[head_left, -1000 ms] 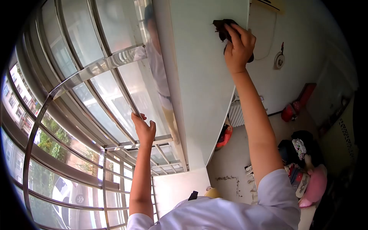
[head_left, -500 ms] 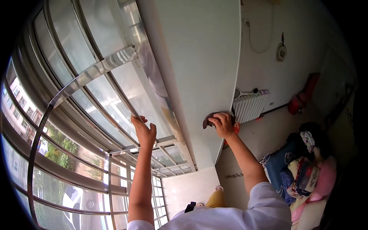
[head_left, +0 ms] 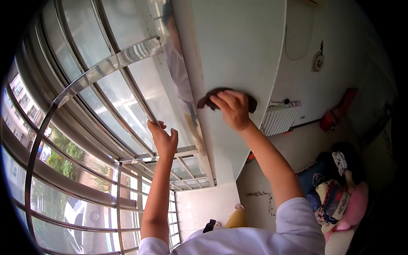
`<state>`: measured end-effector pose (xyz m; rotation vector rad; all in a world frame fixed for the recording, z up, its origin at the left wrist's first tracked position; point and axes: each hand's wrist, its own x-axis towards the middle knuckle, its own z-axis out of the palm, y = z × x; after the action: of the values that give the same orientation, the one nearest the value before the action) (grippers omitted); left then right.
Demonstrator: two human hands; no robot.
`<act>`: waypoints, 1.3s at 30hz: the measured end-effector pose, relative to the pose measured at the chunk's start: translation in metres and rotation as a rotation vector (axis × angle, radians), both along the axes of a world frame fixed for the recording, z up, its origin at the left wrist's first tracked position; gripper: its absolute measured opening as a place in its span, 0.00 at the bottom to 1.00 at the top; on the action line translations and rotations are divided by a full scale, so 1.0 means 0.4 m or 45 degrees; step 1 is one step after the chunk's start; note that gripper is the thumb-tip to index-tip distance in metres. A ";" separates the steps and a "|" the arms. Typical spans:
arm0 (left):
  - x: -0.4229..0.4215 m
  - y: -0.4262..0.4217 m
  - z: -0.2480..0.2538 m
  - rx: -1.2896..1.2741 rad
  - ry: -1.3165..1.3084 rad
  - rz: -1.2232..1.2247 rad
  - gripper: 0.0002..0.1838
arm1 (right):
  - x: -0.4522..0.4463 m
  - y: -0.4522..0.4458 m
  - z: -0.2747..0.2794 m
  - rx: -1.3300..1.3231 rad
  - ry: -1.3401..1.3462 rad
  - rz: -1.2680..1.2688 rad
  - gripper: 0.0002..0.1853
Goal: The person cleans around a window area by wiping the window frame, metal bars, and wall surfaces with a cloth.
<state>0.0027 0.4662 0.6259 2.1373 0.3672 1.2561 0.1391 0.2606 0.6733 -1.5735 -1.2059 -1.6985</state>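
My right hand (head_left: 233, 109) presses a dark brown cloth (head_left: 251, 103) flat against the pale wall panel (head_left: 238, 51) beside the window, with the cloth sticking out on both sides of the fingers. My left hand (head_left: 163, 137) is wrapped round a metal window bar (head_left: 138, 95) at the left, its thumb apart from the fingers. The bar runs up from that hand to a wide curved metal band (head_left: 114, 63).
Window bars and glass fill the left side, with a building (head_left: 21, 102) and trees outside. A white radiator (head_left: 278, 120) stands beyond the panel's edge. Piled clothes and cushions (head_left: 335, 197) lie lower right, near a red object (head_left: 333, 114).
My right hand with the cloth went down the panel, then came back up and toward the window. My left hand keeps its hold on the bar. The view has shifted slightly.
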 end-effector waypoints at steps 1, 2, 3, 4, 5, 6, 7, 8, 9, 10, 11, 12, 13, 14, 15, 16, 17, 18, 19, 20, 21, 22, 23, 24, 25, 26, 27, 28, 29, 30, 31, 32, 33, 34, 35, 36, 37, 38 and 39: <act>0.002 0.002 -0.003 0.002 -0.032 -0.008 0.37 | -0.008 -0.003 -0.085 -0.064 -0.002 0.020 0.17; 0.002 0.003 -0.005 0.016 0.005 0.008 0.37 | -0.020 -0.014 -0.164 -0.165 0.032 0.029 0.16; 0.004 0.003 -0.004 0.021 0.008 0.017 0.37 | -0.027 -0.016 -0.244 -0.238 0.060 0.064 0.16; 0.002 0.001 -0.004 0.027 0.006 0.028 0.36 | -0.033 -0.022 -0.322 -0.328 0.088 0.082 0.15; 0.001 0.000 -0.003 0.033 0.003 0.038 0.35 | -0.036 -0.025 -0.402 -0.363 0.132 0.110 0.14; 0.001 0.004 -0.005 0.064 0.013 0.048 0.35 | -0.044 -0.039 -0.470 -0.482 0.203 0.121 0.13; -0.002 0.007 -0.008 0.067 0.028 0.046 0.35 | -0.061 -0.058 -0.501 -0.603 0.281 0.130 0.12; -0.003 0.010 -0.010 0.071 0.040 0.048 0.34 | -0.060 -0.079 -0.522 -0.602 0.289 0.130 0.12; -0.002 0.011 -0.006 0.073 0.044 0.048 0.34 | -0.059 -0.096 -0.514 -0.720 0.302 0.094 0.11; -0.003 0.010 -0.005 0.079 0.047 0.045 0.33 | -0.058 -0.107 -0.505 -0.841 0.314 0.054 0.11; -0.006 0.009 -0.006 0.069 0.049 0.038 0.33 | -0.048 -0.115 -0.493 -0.850 0.318 0.047 0.11; -0.009 0.006 -0.001 0.057 0.064 0.038 0.33 | -0.043 -0.117 -0.424 -0.734 0.259 0.048 0.12; -0.007 0.003 0.003 0.045 0.073 0.038 0.33 | -0.032 -0.118 -0.343 -0.620 0.193 0.049 0.12; -0.006 0.002 0.003 0.032 0.076 0.031 0.33 | -0.022 -0.117 -0.260 -0.552 0.138 0.070 0.13; -0.003 0.001 0.002 0.038 0.067 0.049 0.33 | -0.009 -0.115 -0.169 -0.483 0.082 0.090 0.14; -0.001 -0.001 0.000 0.046 0.059 0.067 0.33 | 0.001 -0.118 -0.075 -0.422 0.039 0.009 0.15; -0.006 -0.003 -0.005 0.041 0.070 0.059 0.33 | 0.003 -0.120 0.016 -0.356 0.004 -0.071 0.16; -0.005 -0.002 -0.004 0.041 0.063 0.057 0.33 | 0.006 -0.117 0.111 -0.198 0.048 -0.108 0.17; -0.001 -0.002 0.000 0.044 0.052 0.059 0.33 | 0.044 -0.116 0.192 -0.033 -0.018 -0.117 0.21; -0.003 0.000 0.001 0.050 0.043 0.039 0.34 | 0.052 -0.119 0.278 0.069 -0.047 -0.142 0.24; -0.001 0.004 -0.002 0.055 0.039 0.037 0.34 | 0.057 -0.119 0.355 0.171 -0.078 -0.166 0.26; 0.002 0.008 -0.007 0.075 0.023 0.042 0.35 | 0.069 -0.111 0.410 0.279 -0.027 -0.116 0.28; 0.002 0.011 -0.012 0.094 0.007 0.047 0.37 | 0.077 -0.098 0.441 0.384 0.024 -0.065 0.30; 0.004 0.005 -0.010 0.078 0.001 0.071 0.38 | 0.087 -0.072 0.446 0.490 0.062 -0.021 0.31; 0.004 0.001 -0.012 0.075 0.003 0.077 0.38 | 0.084 -0.061 0.429 0.487 0.065 -0.016 0.31; 0.004 -0.001 -0.012 0.042 0.003 0.075 0.38 | 0.073 -0.052 0.399 0.390 0.025 -0.033 0.31; 0.007 0.001 -0.008 0.012 -0.003 0.071 0.38 | 0.060 -0.044 0.364 0.296 -0.021 -0.051 0.31; 0.006 0.001 -0.008 0.025 -0.006 0.070 0.38 | 0.042 -0.031 0.309 0.219 -0.024 -0.045 0.27; 0.008 0.001 -0.007 0.030 -0.012 0.071 0.38 | 0.034 -0.020 0.238 0.143 -0.017 -0.042 0.23; 0.008 0.002 -0.006 0.028 -0.012 0.067 0.37 | 0.026 -0.008 0.161 0.091 -0.026 -0.001 0.21; 0.005 0.003 -0.007 0.027 -0.008 0.064 0.36 | 0.016 -0.003 0.079 0.040 -0.005 -0.016 0.19; 0.003 0.003 -0.006 0.031 -0.007 0.070 0.36 | 0.005 0.000 -0.001 0.015 0.014 0.003 0.18; 0.002 0.003 -0.005 0.040 0.001 0.062 0.35 | -0.009 -0.002 -0.085 -0.031 0.060 0.002 0.17; 0.000 0.003 -0.004 0.052 0.007 0.051 0.34 | -0.022 -0.011 -0.162 -0.110 0.095 0.041 0.17; -0.002 0.003 -0.003 0.058 0.005 0.050 0.34 | -0.032 -0.018 -0.244 -0.187 0.127 0.086 0.17; -0.003 0.006 -0.002 0.053 0.035 0.028 0.34 | -0.049 -0.032 -0.314 -0.283 0.187 0.070 0.17; -0.005 0.011 -0.003 0.049 0.066 0.007 0.34 | -0.051 -0.039 -0.392 -0.318 0.227 0.116 0.16; -0.004 0.017 -0.006 0.065 0.059 -0.003 0.33 | -0.059 -0.061 -0.433 -0.414 0.279 0.124 0.14; -0.002 0.022 -0.010 0.075 0.054 0.002 0.33 | -0.066 -0.083 -0.474 -0.508 0.333 0.131 0.12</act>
<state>0.0017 0.4752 0.6221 2.2163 0.3540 1.2380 0.1126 0.2275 0.4837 -1.8566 -1.5197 -1.1903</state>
